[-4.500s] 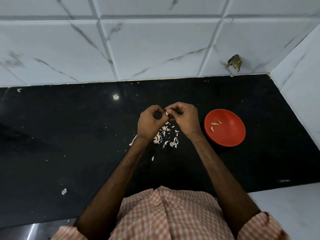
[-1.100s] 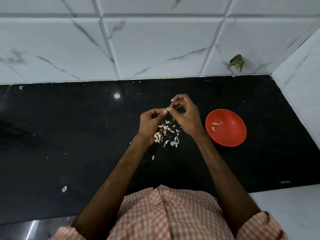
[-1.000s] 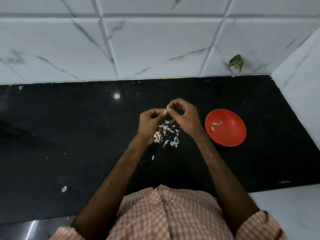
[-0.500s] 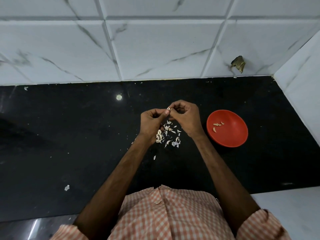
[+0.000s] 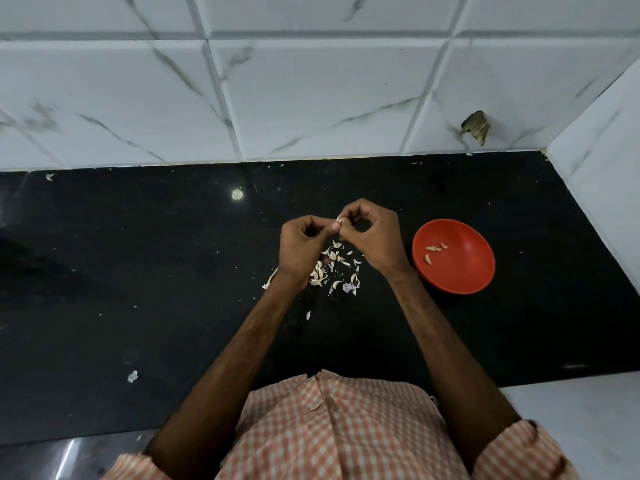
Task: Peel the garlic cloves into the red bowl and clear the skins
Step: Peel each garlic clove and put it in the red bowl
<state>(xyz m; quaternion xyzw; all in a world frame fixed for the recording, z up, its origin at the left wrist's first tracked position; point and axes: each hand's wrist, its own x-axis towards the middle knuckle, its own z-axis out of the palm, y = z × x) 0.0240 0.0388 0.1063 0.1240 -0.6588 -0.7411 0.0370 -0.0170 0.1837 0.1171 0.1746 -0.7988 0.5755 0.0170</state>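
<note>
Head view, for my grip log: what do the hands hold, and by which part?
A garlic clove, pinched between both: left hand on its left side, right hand on its right.

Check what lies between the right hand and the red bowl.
Nothing: in the head view only a strip of bare black counter separates the right hand from the red bowl.

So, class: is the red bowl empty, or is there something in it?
Not empty: the red bowl stands upright on the black counter with a few pale cloves inside.
</note>
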